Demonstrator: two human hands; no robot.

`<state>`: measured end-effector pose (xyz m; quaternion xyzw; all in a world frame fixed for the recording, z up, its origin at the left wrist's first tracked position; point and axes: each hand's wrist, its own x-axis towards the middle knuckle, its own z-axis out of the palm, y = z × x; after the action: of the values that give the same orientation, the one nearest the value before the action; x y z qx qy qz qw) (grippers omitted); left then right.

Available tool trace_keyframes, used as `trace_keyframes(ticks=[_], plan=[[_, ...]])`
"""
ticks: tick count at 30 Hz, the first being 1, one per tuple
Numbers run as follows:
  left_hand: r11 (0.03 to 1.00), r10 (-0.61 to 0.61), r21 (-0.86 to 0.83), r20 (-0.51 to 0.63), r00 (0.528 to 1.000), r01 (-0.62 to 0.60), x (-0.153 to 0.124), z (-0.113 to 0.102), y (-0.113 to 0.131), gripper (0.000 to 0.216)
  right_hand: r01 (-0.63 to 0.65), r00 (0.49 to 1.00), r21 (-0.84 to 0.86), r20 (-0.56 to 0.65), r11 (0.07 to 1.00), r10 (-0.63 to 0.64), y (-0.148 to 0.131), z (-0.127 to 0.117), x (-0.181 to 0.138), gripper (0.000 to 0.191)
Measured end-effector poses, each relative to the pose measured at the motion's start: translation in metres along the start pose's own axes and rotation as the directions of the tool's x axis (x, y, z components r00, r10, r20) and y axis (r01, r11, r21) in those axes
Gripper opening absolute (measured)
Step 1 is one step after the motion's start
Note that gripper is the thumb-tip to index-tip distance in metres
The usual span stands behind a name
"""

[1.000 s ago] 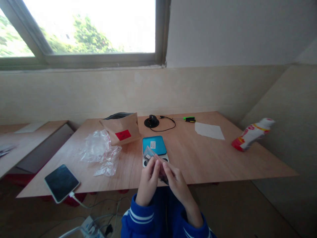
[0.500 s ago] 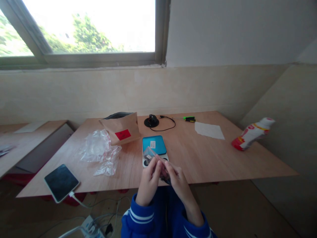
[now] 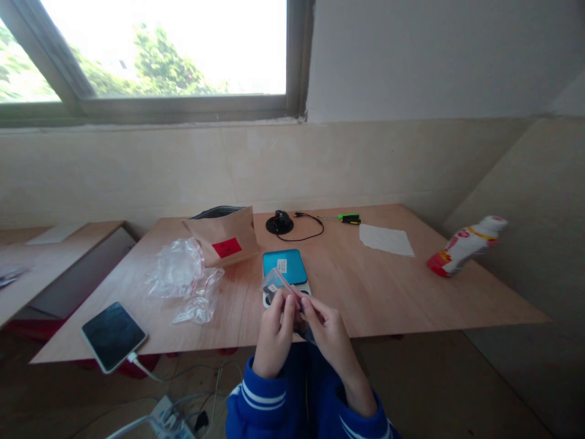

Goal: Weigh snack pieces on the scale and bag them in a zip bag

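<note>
Over near table edge [image 3: 384, 323]: my left hand [image 3: 275, 335] and right hand [image 3: 329, 333] both pinched narrow on small zip bag [image 3: 270, 281]; dark contents unclear. Bag slants up in front of blue-topped box [image 3: 292, 265]. Step in hand, I judge: working red seal strip [image 3: 287, 282]; opening or closing, can't tell. Next move calls for firm opposed pinches along strip. Farther: clear bags [image 3: 176, 268], kraft pouch [image 3: 244, 231], mouth open; black round-based device [image 3: 280, 225].

The one camera, worn on the head, looks forward and down from the near side of the table [image 3: 375, 292], the left hand [image 3: 275, 332] and right hand [image 3: 333, 332] close before it, its wide view reaching the far wall [image 3: 365, 161] and the window [image 3: 183, 55], far left.
</note>
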<state>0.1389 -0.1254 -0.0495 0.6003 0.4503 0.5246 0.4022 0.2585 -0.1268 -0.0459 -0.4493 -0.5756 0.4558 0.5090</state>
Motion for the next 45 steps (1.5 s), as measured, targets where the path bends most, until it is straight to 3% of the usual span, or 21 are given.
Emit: trace_keyframes(ticks=[4, 13, 19, 26, 34, 42, 45], plan=[[0.999, 0.002, 0.039, -0.017, 1.000, -0.001, -0.001, 0.003, 0.007, 0.026, -0.034, 0.992, 0.052, -0.121, 0.998, 0.040, 0.004, 0.003, 0.001, 0.039], [0.981, -0.037, 0.185, -0.116, 0.993, 0.058, -0.004, 0.005, 0.022, 0.027, -0.068, 0.979, 0.170, -0.181, 0.983, 0.099, -0.005, 0.007, 0.000, 0.024], [0.969, 0.046, 0.247, -0.092, 0.995, -0.022, -0.004, 0.001, 0.026, 0.021, -0.069, 0.983, 0.216, -0.152, 0.974, 0.103, -0.006, 0.005, 0.000, 0.020], [0.960, 0.031, 0.278, -0.165, 0.986, 0.016, -0.006, -0.003, 0.028, 0.020, -0.016, 0.997, 0.190, -0.077, 0.982, 0.031, -0.002, 0.008, 0.001, 0.021], [0.948, 0.018, 0.320, -0.081, 0.997, 0.009, -0.004, -0.007, 0.023, 0.021, 0.019, 0.998, 0.227, -0.063, 0.974, -0.005, -0.001, 0.007, 0.002, 0.017], [0.898, 0.134, 0.432, -0.093, 0.987, -0.082, -0.003, -0.004, 0.019, 0.023, 0.080, 0.976, -0.098, -0.195, 0.992, -0.098, 0.005, 0.008, -0.001, 0.020], [0.875, 0.135, 0.477, -0.075, 0.988, -0.083, -0.004, -0.008, 0.017, 0.024, 0.043, 0.914, -0.162, -0.392, 0.986, -0.104, 0.010, -0.001, 0.001, 0.024]])
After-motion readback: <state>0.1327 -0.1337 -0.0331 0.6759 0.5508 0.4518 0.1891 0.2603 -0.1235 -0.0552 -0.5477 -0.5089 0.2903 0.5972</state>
